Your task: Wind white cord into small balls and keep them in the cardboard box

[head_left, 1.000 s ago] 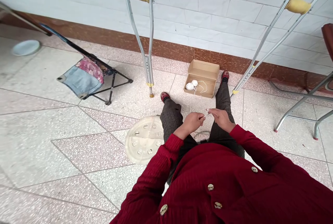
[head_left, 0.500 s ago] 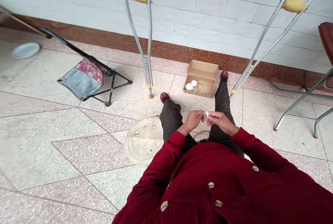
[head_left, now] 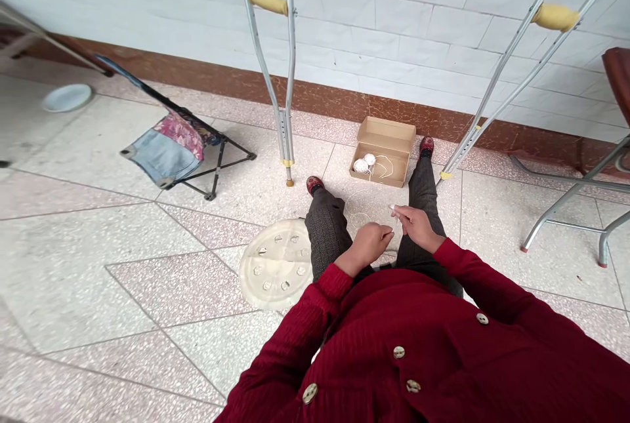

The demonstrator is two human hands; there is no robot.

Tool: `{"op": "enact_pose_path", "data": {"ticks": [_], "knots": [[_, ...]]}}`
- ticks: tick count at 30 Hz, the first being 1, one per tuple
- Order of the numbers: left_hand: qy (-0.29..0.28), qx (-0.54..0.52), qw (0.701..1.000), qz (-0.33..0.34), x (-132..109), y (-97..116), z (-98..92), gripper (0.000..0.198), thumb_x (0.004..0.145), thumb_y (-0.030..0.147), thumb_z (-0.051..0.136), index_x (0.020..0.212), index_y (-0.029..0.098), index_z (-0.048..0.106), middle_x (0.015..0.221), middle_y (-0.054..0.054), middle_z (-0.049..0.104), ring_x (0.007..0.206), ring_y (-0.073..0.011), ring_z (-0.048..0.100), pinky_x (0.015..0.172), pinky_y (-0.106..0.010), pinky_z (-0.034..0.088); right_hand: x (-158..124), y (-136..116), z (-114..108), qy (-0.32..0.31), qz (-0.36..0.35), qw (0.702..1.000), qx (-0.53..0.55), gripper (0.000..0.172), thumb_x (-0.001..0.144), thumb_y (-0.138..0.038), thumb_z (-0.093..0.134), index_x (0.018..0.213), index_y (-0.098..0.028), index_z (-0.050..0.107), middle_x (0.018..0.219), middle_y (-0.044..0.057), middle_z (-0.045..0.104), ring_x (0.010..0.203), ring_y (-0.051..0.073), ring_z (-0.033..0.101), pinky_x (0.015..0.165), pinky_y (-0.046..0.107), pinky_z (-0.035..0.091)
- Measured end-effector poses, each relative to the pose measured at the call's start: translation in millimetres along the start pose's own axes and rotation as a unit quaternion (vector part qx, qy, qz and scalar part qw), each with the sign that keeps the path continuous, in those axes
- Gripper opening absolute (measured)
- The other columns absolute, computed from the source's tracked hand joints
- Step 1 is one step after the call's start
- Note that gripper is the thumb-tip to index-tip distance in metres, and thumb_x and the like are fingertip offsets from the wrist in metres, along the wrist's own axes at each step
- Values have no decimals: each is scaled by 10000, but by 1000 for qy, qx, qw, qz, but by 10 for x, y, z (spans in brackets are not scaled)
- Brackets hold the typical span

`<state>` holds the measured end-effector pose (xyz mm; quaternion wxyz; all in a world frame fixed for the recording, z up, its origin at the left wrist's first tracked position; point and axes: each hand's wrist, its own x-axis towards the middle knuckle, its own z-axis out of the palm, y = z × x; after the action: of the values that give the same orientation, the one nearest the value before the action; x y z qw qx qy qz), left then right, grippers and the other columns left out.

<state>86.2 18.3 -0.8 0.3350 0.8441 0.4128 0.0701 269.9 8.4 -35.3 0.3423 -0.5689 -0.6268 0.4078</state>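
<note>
Terrazzo floor (head_left: 147,265) inspected: slack white thread (head_left: 352,212) lies looped between the cardboard box (head_left: 382,143) and the knees, the right hand (head_left: 418,226) has its fingers (head_left: 401,212) pinched narrowly on a short white end, and the left hand's (head_left: 367,246) hold cannot be confirmed.

Speckled terrazzo floor (head_left: 83,279) here, pinkish and white tiles. An open cardboard box (head_left: 381,151) sits on it near the wall, with balls of white string (head_left: 364,164) inside and a loose loop of string (head_left: 357,213) lying on the tiles in front. Also down there: a round plastic lid (head_left: 275,264) with slots, a folding stool (head_left: 162,157) with a denim seat, and a small white plate (head_left: 67,98).
</note>
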Motion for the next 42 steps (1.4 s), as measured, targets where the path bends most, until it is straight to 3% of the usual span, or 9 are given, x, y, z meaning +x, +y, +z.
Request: {"op": "enact_pose_path", "data": {"ticks": [5,9,13,17,23,26,29,34,42], "knots": [[55,63,995,57,127,-94,-315,273,920,219,448,755,179,662,725,-51,682,738,-176,597,975,-357,333,-222,-134,-16,-123,2,992,-4,263,884,-228,499,1090,-206,661,985,54,664,501,74,516,502,213,417],[41,-30,998,39,204,-139,-358,320,918,251,446,675,179,642,675,-18,657,709,-156,572,829,-282,391,-315,-381,-136,-207,72,957,188,408,816,-283,624,1215,-203,590,972,47,643,459,53,479,447,203,392],[15,-169,985,-20,139,-45,-122,342,912,276,434,668,159,643,625,15,617,574,-110,506,607,-219,365,-238,-523,-293,-168,66,936,304,592,783,-280,670,1345,-245,486,1151,71,594,554,56,510,493,203,427],[-33,-208,977,-18,-11,57,96,351,885,286,479,596,150,625,543,27,562,540,-100,480,577,-210,341,-130,-377,-327,-114,46,965,231,724,756,-214,666,1417,-308,386,1323,77,502,603,53,519,566,225,491],[33,-114,993,-4,-94,-62,-122,334,899,280,471,627,164,629,643,-6,620,663,-137,546,661,-227,362,-310,-77,-173,-178,57,981,60,709,682,-96,645,1357,-247,486,1232,96,569,508,38,528,461,187,432],[54,-70,996,4,-44,-140,-257,329,899,273,471,628,171,626,640,-16,621,712,-158,553,692,-239,369,-411,-184,-156,-257,80,955,124,638,715,-137,655,1328,-242,511,1170,74,592,519,50,561,485,194,452],[50,-131,990,10,21,-132,-254,334,909,266,445,650,167,632,667,-8,642,697,-142,561,689,-228,383,-411,-395,-224,-297,95,918,244,637,745,-205,685,1348,-256,484,1181,64,572,596,66,585,559,214,485],[38,-242,969,-33,33,-20,-41,354,901,301,451,652,151,654,628,11,639,590,-112,531,626,-216,391,-305,-627,-336,-248,82,888,379,676,747,-224,706,1375,-263,457,1196,72,554,658,82,558,624,245,485],[14,-231,972,-46,-112,13,12,369,887,325,467,623,148,655,593,12,616,557,-107,483,596,-219,358,-162,-535,-267,-193,53,916,346,765,726,-214,707,1413,-318,387,1340,78,460,711,83,547,666,260,487]]}}
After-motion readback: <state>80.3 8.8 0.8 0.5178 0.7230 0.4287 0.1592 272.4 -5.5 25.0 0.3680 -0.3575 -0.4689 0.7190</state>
